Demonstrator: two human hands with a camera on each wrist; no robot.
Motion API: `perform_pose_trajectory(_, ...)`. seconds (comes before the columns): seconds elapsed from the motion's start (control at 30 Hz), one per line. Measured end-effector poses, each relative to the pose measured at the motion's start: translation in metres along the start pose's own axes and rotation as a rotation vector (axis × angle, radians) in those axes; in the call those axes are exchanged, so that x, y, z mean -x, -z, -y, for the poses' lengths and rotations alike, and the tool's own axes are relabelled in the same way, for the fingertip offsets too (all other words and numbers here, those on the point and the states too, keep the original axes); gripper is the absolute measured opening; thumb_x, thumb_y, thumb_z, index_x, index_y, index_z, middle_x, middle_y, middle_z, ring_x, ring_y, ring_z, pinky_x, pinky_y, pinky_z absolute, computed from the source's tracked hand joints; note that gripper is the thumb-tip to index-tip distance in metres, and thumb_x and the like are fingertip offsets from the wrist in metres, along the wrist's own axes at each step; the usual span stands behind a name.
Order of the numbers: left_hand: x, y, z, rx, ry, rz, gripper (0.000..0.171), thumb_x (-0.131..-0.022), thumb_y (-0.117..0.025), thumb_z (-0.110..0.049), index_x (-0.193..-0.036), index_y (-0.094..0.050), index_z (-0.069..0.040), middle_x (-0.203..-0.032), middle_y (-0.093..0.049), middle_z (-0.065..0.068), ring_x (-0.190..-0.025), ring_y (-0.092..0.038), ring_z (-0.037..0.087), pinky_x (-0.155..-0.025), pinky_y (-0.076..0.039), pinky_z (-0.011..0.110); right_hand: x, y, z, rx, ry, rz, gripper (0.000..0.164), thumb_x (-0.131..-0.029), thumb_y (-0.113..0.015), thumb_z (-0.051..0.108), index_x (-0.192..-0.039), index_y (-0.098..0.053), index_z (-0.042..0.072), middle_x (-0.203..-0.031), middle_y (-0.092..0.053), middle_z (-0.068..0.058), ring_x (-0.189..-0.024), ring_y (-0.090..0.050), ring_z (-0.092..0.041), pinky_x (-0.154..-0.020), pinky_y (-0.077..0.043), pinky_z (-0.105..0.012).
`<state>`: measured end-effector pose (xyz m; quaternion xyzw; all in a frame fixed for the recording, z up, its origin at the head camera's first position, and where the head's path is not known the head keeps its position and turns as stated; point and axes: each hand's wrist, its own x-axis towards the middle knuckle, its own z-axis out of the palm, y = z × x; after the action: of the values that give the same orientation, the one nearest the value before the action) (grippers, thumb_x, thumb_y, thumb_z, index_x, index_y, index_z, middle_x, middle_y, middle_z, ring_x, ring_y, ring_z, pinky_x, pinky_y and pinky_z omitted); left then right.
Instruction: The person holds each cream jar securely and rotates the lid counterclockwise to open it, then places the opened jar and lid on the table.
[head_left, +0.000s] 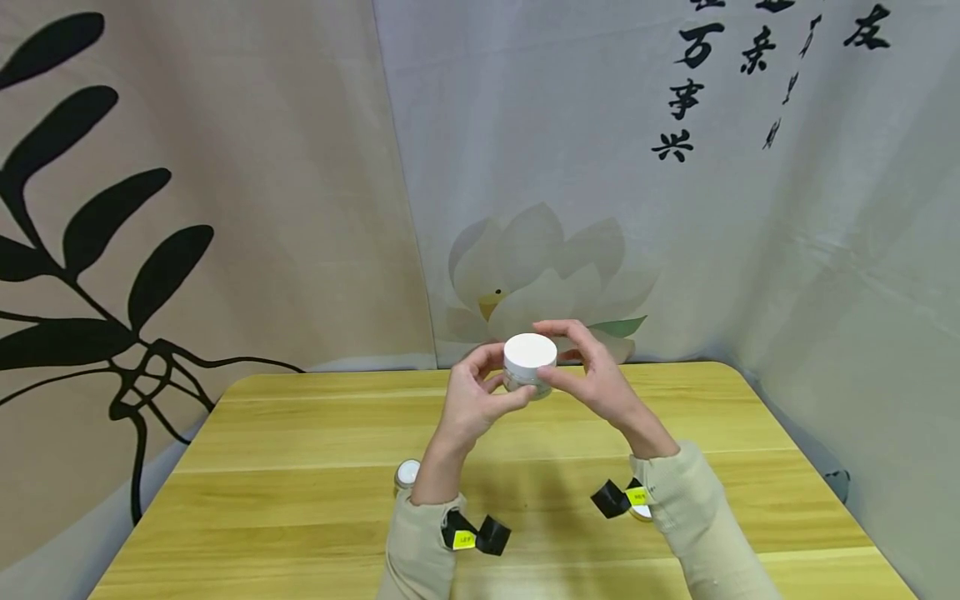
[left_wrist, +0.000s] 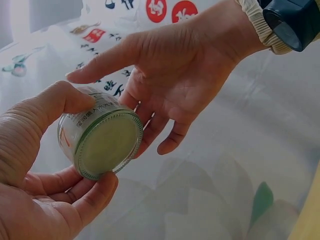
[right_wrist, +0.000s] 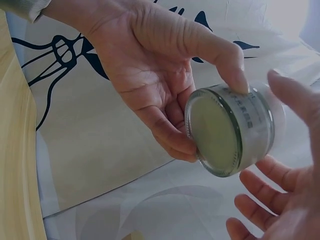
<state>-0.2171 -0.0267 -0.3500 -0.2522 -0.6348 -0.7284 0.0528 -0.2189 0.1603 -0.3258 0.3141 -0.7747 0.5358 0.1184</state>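
A small round glass jar with a white lid is held up above the back of the table. My left hand grips it round the side, thumb and fingers on the glass. In the left wrist view the jar's pale green base faces the camera, and printed text runs along its side. Around the lid's far side, my right hand is spread, thumb and fingers apart. The right wrist view shows these right fingers loosely bent beside the jar, not gripping it.
On the wooden table, a small jar with a whitish top stands beside the left forearm. A white round item is partly hidden under the right wrist. A printed cloth hangs behind the table's back edge.
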Motion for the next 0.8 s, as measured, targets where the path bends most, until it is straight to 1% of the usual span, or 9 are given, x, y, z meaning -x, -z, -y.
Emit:
perform_pose_trajectory(0.1,0.0001,-0.0004,-0.0002,0.006,0.006,-0.001,0.048,-0.070,-0.070,0.009,-0.115,-0.054,0.011,-0.111,-0.054,0.018,-0.098,-0.052,0.019,-0.088,-0.047,0.030,-0.0006,-0.0009,0.0002,-0.012,-0.014,-0.025,0.045,-0.082,-0.071,0.017,-0.120,-0.052,0.001,-0.121,-0.050,-0.011,-0.109,-0.045,-0.017,-0.087,-0.039,-0.050)
perform_pose_trajectory(0.17,0.0002,-0.0006,-0.0004,0.009,0.010,-0.002,0.048,-0.070,-0.070,0.009,-0.115,-0.054,0.011,-0.111,-0.054,0.018,-0.098,-0.052,0.019,-0.087,-0.047,0.030,-0.0011,-0.0010,0.0010,-0.011,-0.021,-0.034,0.042,-0.081,-0.073,0.014,-0.117,-0.055,0.002,-0.120,-0.051,-0.011,-0.108,-0.046,-0.018,-0.086,-0.039,-0.051)
perform_pose_trajectory(0.3,0.0003,0.0001,-0.0010,0.009,0.008,-0.004,0.048,-0.071,-0.070,0.009,-0.115,-0.054,0.011,-0.110,-0.055,0.018,-0.098,-0.052,0.019,-0.087,-0.047,0.030,-0.0012,0.0002,0.0029,-0.006,-0.025,-0.013,0.038,-0.084,-0.069,0.011,-0.120,-0.058,0.003,-0.122,-0.051,-0.009,-0.108,-0.046,-0.017,-0.086,-0.041,-0.043)
perform_pose_trajectory(0.4,0.0008,0.0005,-0.0013,0.012,0.000,0.001,0.047,-0.071,-0.070,0.008,-0.115,-0.054,0.011,-0.110,-0.055,0.018,-0.097,-0.052,0.018,-0.087,-0.047,0.030,0.0001,0.0016,0.0035,0.009,-0.016,0.014,0.039,-0.088,-0.064,0.016,-0.125,-0.057,0.004,-0.125,-0.050,-0.009,-0.107,-0.046,-0.017,-0.085,-0.041,-0.035)
perform_pose_trajectory(0.47,0.0009,0.0006,-0.0014,0.013,-0.005,0.006,0.047,-0.071,-0.070,0.008,-0.116,-0.054,0.011,-0.110,-0.055,0.018,-0.097,-0.052,0.019,-0.087,-0.047,0.030,0.0004,0.0019,0.0031,0.026,0.000,0.028,0.042,-0.090,-0.062,0.020,-0.128,-0.055,0.003,-0.126,-0.049,-0.011,-0.107,-0.046,-0.018,-0.085,-0.042,-0.034)
perform_pose_trajectory(0.57,0.0008,0.0003,-0.0006,0.012,-0.005,0.006,0.047,-0.071,-0.070,0.008,-0.115,-0.054,0.011,-0.110,-0.054,0.018,-0.097,-0.052,0.019,-0.087,-0.047,0.030,0.0005,0.0013,0.0022,0.034,0.010,0.028,0.047,-0.090,-0.062,0.023,-0.130,-0.051,0.002,-0.127,-0.048,-0.013,-0.109,-0.045,-0.018,-0.086,-0.041,-0.039)
perform_pose_trajectory(0.63,0.0005,0.0001,-0.0002,0.010,-0.001,0.003,0.047,-0.071,-0.070,0.009,-0.115,-0.054,0.011,-0.110,-0.055,0.019,-0.097,-0.052,0.019,-0.087,-0.047,0.030,0.0003,0.0006,0.0016,0.026,0.000,0.013,0.048,-0.088,-0.065,0.023,-0.128,-0.051,0.002,-0.126,-0.049,-0.012,-0.110,-0.044,-0.018,-0.087,-0.040,-0.046)
perform_pose_trajectory(0.73,0.0003,-0.0002,-0.0001,0.005,0.005,-0.004,0.047,-0.070,-0.070,0.009,-0.114,-0.054,0.011,-0.110,-0.055,0.019,-0.097,-0.052,0.019,-0.087,-0.047,0.030,-0.0003,-0.0003,0.0012,0.006,-0.019,-0.013,0.044,-0.084,-0.070,0.019,-0.121,-0.052,0.003,-0.122,-0.050,-0.011,-0.109,-0.045,-0.018,-0.087,-0.038,-0.055)
perform_pose_trajectory(0.8,0.0001,-0.0002,-0.0003,0.004,0.008,-0.005,0.047,-0.070,-0.070,0.009,-0.114,-0.054,0.011,-0.110,-0.055,0.019,-0.097,-0.053,0.019,-0.086,-0.047,0.029,-0.0009,-0.0002,0.0011,0.004,-0.027,-0.023,0.040,-0.083,-0.071,0.014,-0.117,-0.054,0.003,-0.119,-0.052,-0.009,-0.107,-0.046,-0.018,-0.086,-0.038,-0.055)
